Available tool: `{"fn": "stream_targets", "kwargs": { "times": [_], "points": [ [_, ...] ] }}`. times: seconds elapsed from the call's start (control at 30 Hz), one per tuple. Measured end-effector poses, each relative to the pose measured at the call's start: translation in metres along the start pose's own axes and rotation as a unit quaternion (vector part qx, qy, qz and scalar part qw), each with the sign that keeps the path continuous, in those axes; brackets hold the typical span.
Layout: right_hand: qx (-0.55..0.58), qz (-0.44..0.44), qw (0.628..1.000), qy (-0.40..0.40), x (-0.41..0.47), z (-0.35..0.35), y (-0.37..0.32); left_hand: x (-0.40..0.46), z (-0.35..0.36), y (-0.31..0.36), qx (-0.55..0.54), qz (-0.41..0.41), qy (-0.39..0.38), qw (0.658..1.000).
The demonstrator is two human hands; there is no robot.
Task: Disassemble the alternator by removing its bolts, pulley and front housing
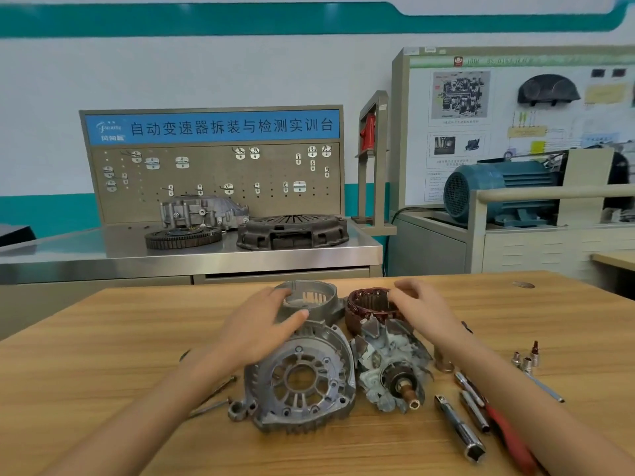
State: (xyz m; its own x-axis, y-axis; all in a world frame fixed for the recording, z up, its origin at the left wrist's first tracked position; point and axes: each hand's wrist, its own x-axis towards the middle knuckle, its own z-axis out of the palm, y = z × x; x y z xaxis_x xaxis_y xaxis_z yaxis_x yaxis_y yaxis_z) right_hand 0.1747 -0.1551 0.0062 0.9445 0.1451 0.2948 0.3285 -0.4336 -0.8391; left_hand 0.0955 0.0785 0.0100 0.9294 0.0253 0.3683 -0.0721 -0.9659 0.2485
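Laid apart on a pale wood-grain table: the pieces of an alternator. Nearest the camera, a cast aluminium front housing, round, dull grey, ribbed at the rim and pierced by curved slots around a central bore, with a mounting lug at lower left. Just to its right, tilted on its side, the rotor, grey claw poles chipped and dusty, copper-coloured slip rings on the shaft end. Behind the rotor, a stator, a ring of reddish-brown windings. Left of the stator, a second grey housing, bowl-shaped, with short vent slits in its inner wall.

Reaching over the front housing, the left hand, palm down, fingers straight and spread, tips touching the near rim of the second housing. Set on the stator's right edge, the right hand, fingers bent over the top of the windings; firm grip or mere rest, cannot tell.

At right, steel socket extensions, small sockets and a red-handled tool, partly covered by the right forearm. Under the left forearm, thin metal rods, mostly hidden. Behind, blurred, a steel bench bearing a rusty clutch cover.
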Motion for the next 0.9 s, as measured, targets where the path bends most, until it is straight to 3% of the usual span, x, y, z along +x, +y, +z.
{"fn": "stream_targets", "kwargs": {
  "times": [0.13, 0.27, 0.37, 0.53, 0.9],
  "points": [
    [-0.087, -0.053, 0.992, -0.070, 0.029, 0.011, 0.003, 0.057, 0.016, 0.001, -0.053, -0.018, -0.120, 0.991],
    [-0.084, 0.039, 0.978, -0.188, 0.045, 0.021, 0.001, 0.073, 0.040, -0.008, -0.031, -0.055, -0.190, 0.980],
    [-0.088, 0.069, 0.968, -0.226, 0.049, 0.023, 0.001, 0.072, 0.044, -0.013, -0.048, -0.054, -0.184, 0.980],
    [-0.064, 0.063, 0.972, -0.217, 0.047, 0.021, 0.003, 0.063, 0.041, -0.014, -0.082, -0.083, -0.173, 0.978],
    [-0.054, 0.046, 0.974, -0.217, 0.048, 0.018, 0.010, 0.054, 0.044, -0.008, -0.020, -0.067, -0.103, 0.992]
  ]
}}
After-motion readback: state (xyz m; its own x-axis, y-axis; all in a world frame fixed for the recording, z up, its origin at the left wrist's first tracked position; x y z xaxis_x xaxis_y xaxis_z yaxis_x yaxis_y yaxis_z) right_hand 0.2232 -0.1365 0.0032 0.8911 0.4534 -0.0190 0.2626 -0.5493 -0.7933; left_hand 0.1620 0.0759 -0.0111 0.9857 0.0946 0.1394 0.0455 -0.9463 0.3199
